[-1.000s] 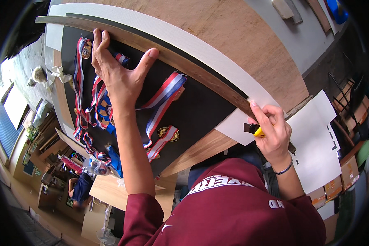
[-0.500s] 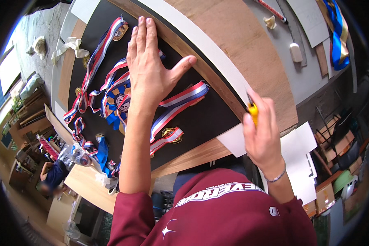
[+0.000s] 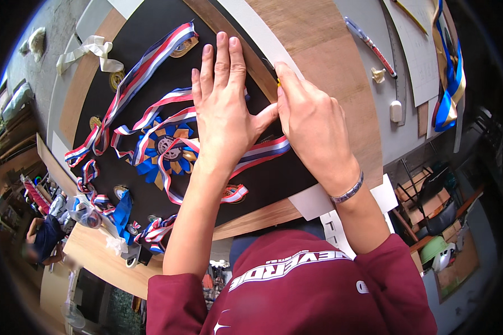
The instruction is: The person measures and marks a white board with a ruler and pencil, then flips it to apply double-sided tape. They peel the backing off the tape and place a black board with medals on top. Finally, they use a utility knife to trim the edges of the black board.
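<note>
My left hand (image 3: 224,114) lies flat with its fingers stretched out and the thumb spread, over a black board (image 3: 282,176) and against a brown wooden strip (image 3: 246,53). In my right hand (image 3: 316,120) is a yellow-and-black cutter knife (image 3: 279,82), mostly hidden by the fingers. Its tip is at the strip's edge, next to a white sheet edge (image 3: 260,39). My left thumb reaches the right hand. Around the left forearm lie medals on red, white and blue ribbons (image 3: 142,70) and a blue-and-gold rosette (image 3: 167,148).
To the right are a brown board (image 3: 338,61), a pen (image 3: 371,44), a metal ruler (image 3: 401,89), a white eraser (image 3: 395,111) and blue-and-gold ribbons (image 3: 450,100). A cream ribbon (image 3: 95,50) rests at the left. Another person (image 3: 44,234) is at the far left.
My right hand, with the cutter knife, has moved left and away from me to the wooden strip beside my left hand. The left hand stays flat while the view has shifted.
</note>
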The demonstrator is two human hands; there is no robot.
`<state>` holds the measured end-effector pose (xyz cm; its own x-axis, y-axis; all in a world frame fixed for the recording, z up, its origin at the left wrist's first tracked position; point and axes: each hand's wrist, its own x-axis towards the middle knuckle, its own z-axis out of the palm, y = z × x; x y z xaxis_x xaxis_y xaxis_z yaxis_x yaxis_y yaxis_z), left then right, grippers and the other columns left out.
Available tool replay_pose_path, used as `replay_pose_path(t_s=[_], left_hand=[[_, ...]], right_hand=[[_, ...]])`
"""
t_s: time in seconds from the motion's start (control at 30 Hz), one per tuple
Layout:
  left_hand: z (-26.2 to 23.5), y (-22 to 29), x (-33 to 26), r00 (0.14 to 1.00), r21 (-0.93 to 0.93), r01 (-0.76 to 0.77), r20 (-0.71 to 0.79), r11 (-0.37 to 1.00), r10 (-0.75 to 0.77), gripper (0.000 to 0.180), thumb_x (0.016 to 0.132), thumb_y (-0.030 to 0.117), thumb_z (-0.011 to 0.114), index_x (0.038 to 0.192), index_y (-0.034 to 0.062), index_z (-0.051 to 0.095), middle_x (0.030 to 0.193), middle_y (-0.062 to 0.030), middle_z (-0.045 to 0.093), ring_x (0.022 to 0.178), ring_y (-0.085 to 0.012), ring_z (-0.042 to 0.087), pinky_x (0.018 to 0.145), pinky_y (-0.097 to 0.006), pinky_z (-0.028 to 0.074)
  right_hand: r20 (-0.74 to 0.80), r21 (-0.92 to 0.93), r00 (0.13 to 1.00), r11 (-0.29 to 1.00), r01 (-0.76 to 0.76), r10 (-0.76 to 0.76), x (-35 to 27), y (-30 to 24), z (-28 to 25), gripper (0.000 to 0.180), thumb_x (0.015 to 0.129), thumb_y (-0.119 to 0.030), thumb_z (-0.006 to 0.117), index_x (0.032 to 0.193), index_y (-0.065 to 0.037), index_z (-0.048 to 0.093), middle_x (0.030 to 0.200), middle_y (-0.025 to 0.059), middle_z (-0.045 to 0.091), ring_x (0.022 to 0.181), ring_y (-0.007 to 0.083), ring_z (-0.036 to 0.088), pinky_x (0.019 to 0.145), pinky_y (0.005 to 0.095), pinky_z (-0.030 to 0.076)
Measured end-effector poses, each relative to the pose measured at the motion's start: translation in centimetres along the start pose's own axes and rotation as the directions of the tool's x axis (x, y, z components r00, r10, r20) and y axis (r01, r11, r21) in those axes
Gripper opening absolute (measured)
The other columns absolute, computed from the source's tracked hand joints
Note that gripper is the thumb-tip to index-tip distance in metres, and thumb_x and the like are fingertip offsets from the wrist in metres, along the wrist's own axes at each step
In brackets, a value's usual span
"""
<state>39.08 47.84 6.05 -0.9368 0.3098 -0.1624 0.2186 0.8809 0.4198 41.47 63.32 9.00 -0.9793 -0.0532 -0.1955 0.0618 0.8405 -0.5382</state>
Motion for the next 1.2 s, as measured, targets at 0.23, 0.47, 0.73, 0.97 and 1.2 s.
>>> replay_pose_path(t_s=[0.23, 0.47, 0.73, 0.97, 1.2], left_hand=[[-0.2, 0.2, 0.1, 0.999, -0.041, 0.035, 0.021, 0.999, -0.034, 0.125, 0.069, 0.045, 0.088, 0.165, 0.0072, 0.019, 0.172, -0.0118, 0.019, 0.157, -0.035, 0.02, 0.125, -0.057, 0.022], [-0.2, 0.3, 0.1, 0.999, -0.073, 0.045, 0.021, 0.996, -0.043, 0.126, 0.067, 0.042, 0.09, 0.166, 0.0085, 0.018, 0.173, -0.0103, 0.018, 0.158, -0.0349, 0.02, 0.125, -0.057, 0.022], [-0.2, 0.3, 0.2, 0.999, -0.094, 0.044, 0.007, 0.995, -0.044, 0.124, 0.065, 0.036, 0.092, 0.164, 0.0055, 0.023, 0.172, -0.0111, 0.019, 0.157, -0.0355, 0.021, 0.124, -0.057, 0.023], [1.5, -0.8, -0.6, 0.992, -0.119, -0.022, -0.127, 0.993, 0.007, 0.117, 0.072, 0.049, 0.086, 0.165, 0.0095, 0.025, 0.172, -0.01, 0.022, 0.156, -0.0361, 0.024, 0.123, -0.059, 0.024], [2.6, -1.6, 0.2, 0.971, 0.094, -0.08, -0.217, 0.992, 0.099, 0.122, 0.068, 0.05, 0.088, 0.165, 0.0109, 0.024, 0.172, -0.0086, 0.022, 0.156, -0.0353, 0.024, 0.123, -0.058, 0.024]], right_hand=[[0.081, 0.016, 0.995, 0.998, -0.06, 0.059, 0.8, -0.5, -0.6, 0.038, 0.097, -0.007, 0.063, 0.134, -0.003, 0.061, 0.102, 0.0253, 0.072, 0.084, 0.0445, 0.07, 0.072, 0.0489, 0.058], [0.116, -0.023, 0.989, 0.996, -0.09, 0.092, 1.2, -1.3, -1.0, 0.038, 0.097, -0.008, 0.063, 0.134, -0.003, 0.061, 0.099, 0.0261, 0.071, 0.083, 0.0449, 0.07, 0.071, 0.0498, 0.057], [0.184, -0.012, 0.962, 0.979, -0.202, 0.201, 1.8, -2.1, -1.6, 0.036, 0.096, -0.008, 0.063, 0.133, -0.005, 0.064, 0.083, 0.0277, 0.068, 0.078, 0.0445, 0.07, 0.067, 0.0503, 0.055], [0.152, 0.05, 0.981, 0.99, -0.132, 0.124, 1.6, -2.0, -1.6, 0.037, 0.096, -0.007, 0.063, 0.133, -0.002, 0.062, 0.08, 0.0266, 0.067, 0.076, 0.0439, 0.069, 0.065, 0.0504, 0.053], [0.156, 0.062, 0.98, 0.989, -0.138, 0.127, 0.9, -1.9, -1.6, 0.038, 0.095, -0.004, 0.063, 0.133, 0.0, 0.062, 0.084, 0.0276, 0.067, 0.078, 0.0439, 0.068, 0.066, 0.0498, 0.051]])
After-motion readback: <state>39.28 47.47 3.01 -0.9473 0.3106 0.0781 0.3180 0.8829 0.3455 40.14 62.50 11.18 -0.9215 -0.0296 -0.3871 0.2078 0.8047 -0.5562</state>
